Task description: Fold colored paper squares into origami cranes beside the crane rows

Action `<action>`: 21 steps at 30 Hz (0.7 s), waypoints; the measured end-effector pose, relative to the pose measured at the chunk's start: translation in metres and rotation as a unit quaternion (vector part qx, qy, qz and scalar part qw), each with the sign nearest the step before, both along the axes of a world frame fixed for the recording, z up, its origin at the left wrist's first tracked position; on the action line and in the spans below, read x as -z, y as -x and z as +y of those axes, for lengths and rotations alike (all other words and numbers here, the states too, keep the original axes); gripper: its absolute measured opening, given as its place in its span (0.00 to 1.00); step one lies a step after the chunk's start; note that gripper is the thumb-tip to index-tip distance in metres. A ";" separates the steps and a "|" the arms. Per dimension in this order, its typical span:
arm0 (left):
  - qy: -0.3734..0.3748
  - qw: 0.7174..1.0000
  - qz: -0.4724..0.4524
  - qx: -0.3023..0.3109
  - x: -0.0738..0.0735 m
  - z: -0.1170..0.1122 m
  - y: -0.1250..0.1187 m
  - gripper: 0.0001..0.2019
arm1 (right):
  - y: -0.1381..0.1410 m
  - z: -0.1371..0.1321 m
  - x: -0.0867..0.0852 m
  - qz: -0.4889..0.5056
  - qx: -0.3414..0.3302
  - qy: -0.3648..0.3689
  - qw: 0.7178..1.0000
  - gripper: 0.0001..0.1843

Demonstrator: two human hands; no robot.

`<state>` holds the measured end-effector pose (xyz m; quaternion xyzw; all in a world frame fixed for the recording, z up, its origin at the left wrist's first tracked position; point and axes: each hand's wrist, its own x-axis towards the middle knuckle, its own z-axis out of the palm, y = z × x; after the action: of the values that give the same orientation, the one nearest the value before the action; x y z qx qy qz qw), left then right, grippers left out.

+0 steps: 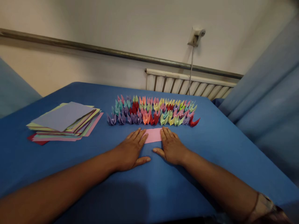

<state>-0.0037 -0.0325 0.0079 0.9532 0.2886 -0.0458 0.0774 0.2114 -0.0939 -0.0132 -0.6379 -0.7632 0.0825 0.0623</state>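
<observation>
A pink sheet of paper (153, 135) lies flat on the blue table (149, 186), folded into a narrow strip. My left hand (131, 150) rests palm down on its left end, fingers stretched out. My right hand (171, 145) lies flat on its right end, fingers also straight and together. Both hands press the paper onto the table. Just beyond the paper stand rows of several small folded paper cranes (151, 111) in many colours.
A stack of coloured paper sheets (65, 122) sits at the left of the table, a lilac sheet on top. Blue fabric (268, 102) hangs at the right. A radiator (189, 84) and a wall rail (93, 49) run behind.
</observation>
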 end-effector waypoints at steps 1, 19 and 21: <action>-0.001 1.000 0.001 -0.007 0.000 0.000 0.000 0.48 | -0.001 0.001 0.000 -0.004 0.009 0.001 1.000 0.51; -0.084 0.991 -0.072 0.075 -0.007 -0.007 0.000 0.30 | 0.006 -0.009 -0.014 -0.060 -0.037 0.029 0.997 0.49; -0.104 0.992 -0.058 0.052 -0.009 -0.009 0.001 0.28 | 0.005 -0.010 -0.016 -0.098 -0.001 0.025 0.995 0.50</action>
<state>-0.0043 -0.0411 0.0169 0.9709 0.2367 0.0361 -0.0076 0.2063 -0.1035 0.0029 -0.6438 -0.7636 0.0388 -0.0289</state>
